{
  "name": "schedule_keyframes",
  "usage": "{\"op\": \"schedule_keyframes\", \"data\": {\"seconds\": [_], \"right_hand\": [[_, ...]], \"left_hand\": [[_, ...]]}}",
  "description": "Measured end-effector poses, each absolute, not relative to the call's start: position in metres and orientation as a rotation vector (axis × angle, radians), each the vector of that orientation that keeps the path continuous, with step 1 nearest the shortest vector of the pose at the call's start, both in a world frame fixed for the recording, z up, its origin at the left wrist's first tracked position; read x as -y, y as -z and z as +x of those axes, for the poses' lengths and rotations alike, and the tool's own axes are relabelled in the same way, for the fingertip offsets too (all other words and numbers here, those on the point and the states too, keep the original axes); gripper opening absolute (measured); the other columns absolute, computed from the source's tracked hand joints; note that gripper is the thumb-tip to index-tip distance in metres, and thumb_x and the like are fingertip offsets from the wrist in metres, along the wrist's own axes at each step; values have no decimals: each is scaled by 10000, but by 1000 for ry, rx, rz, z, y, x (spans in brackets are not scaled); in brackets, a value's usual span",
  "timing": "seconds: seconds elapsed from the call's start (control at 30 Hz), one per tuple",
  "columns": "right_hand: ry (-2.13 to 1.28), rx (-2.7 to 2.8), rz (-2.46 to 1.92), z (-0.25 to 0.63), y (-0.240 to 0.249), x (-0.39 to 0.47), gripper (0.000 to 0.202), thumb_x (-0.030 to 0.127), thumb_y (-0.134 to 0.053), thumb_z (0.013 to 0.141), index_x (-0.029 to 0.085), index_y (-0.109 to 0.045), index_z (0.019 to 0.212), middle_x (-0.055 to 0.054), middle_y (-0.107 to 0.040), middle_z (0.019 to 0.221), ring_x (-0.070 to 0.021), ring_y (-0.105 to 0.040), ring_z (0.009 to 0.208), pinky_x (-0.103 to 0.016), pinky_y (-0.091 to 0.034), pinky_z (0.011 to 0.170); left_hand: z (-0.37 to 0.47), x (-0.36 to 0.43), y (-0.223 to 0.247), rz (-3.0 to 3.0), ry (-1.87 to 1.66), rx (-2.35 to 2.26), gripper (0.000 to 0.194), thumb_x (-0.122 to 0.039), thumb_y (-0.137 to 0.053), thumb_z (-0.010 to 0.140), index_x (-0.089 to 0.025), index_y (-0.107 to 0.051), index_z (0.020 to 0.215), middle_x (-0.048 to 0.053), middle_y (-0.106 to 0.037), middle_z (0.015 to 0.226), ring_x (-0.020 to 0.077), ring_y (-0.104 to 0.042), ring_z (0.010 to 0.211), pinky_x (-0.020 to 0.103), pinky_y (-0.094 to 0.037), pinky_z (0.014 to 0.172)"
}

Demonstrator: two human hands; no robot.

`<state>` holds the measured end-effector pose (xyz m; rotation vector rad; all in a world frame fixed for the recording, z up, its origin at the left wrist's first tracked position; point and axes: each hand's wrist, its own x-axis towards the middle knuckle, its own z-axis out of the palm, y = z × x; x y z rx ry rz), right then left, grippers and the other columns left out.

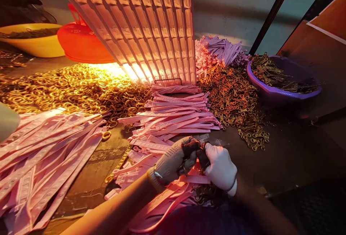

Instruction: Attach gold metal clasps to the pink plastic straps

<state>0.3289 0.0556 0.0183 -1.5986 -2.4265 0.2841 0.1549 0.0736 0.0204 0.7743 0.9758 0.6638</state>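
My left hand (175,157), in a pale dotted knit glove with dark fingertips, is closed close to my body. Against its fingers presses my right hand (220,166), in a white glove, with its dark-tipped fingers also closed. What they pinch is hidden between the fingertips. A bit of pink strap (198,179) shows just below them. Under and beyond both hands lies a pile of pink straps (178,116). A gold chain (117,164) stretches beside my left wrist. Dark metal pieces (207,194) lie below my right hand.
At left are a fan of pink straps (48,155) and a heap of gold rings (81,87). Brass clasps (229,94) lie right. A ribbed panel (151,29) stands before an orange lamp-like cover (83,44). A yellow basin (40,44) and purple basin (292,93) hold metal pieces.
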Motion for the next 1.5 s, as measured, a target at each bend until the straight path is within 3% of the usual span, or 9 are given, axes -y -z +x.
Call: {"op": "schedule_keyframes", "data": {"seconds": [0.13, 0.27, 0.33, 0.6, 0.77, 0.87, 1.0, 1.23, 1.5], "right_hand": [[-557, 2272, -1669, 343, -12, -68, 90, 155, -563, 911, 214, -629, 898, -35, -701, 764, -197, -626, 705, -282, -314, 617], [-500, 2181, -1652, 347, 3, -67, 249, 22, -525, 784, 202, -633, 919, -52, -705, 795, -212, -638, 747, -282, -351, 662], [-508, 2192, -1620, 346, 7, -64, 330, 1, -524, 705, 205, -638, 937, -56, -721, 840, -224, -652, 786, -283, -378, 688], [-603, 2317, -1765, 339, -16, -66, 518, 1, -519, 625, 172, -657, 1094, -105, -756, 973, -284, -691, 921, -319, -434, 749], [-561, 2322, -1802, 337, -21, -73, 497, 2, -517, 654, 165, -642, 1106, -98, -746, 950, -268, -679, 900, -311, -437, 754], [-538, 2345, -1652, 335, -23, -80, 425, 6, -516, 658, 165, -634, 1033, -93, -724, 972, -245, -655, 915, -303, -450, 801], [-476, 2391, -1528, 324, -35, -83, 320, 43, -534, 731, 173, -613, 1013, -84, -704, 969, -232, -646, 897, -303, -448, 768], [143, 2587, -1559, 302, -44, -65, 124, 126, -628, 821, 186, -582, 920, -91, -673, 866, -233, -612, 747, -340, -357, 594], [801, 2300, -1432, 307, -6, -57, 189, 94, -559, 951, 209, -487, 819, -48, -592, 695, -184, -517, 617, -334, -264, 547]], "left_hand": [[145, -119, -17, 1470, -554, -1214, 336, -475, -517, 960, -175, -651, 886, 7, -622, 622, 117, -520, 466, 201, -410, 424], [131, -195, -13, 2113, -458, -1604, 269, -261, -524, 929, -169, -750, 1043, 92, -781, 1027, 221, -713, 977, 306, -562, 877], [130, -225, -9, 2169, -366, -1659, 244, -244, -555, 899, -169, -772, 984, 105, -788, 1014, 256, -715, 1004, 341, -547, 927], [148, -249, 2, 2220, -141, -1741, 233, -311, -696, 816, -135, -778, 946, 185, -776, 992, 346, -735, 954, 385, -562, 844], [135, -220, -20, 2186, -284, -1776, 301, -178, -520, 901, -151, -738, 1107, 150, -768, 1089, 267, -730, 1010, 329, -553, 865], [122, -176, -35, 2017, -389, -1653, 374, -277, -358, 1019, -179, -674, 1191, 45, -724, 723, 176, -675, 619, 245, -520, 593], [114, -113, -43, 1310, -634, -1288, 416, -584, -481, 973, -190, -611, 1005, -57, -497, 452, 107, -349, 345, 197, -278, 355], [130, -75, -41, 1252, -712, -1182, 526, -684, -490, 941, -218, -465, 698, -58, -418, 440, 84, -310, 364, 199, -247, 353], [133, -87, -34, 1884, -646, -1190, 288, -409, -543, 915, -189, -619, 745, 30, -634, 623, 143, -517, 536, 250, -404, 515]]}}
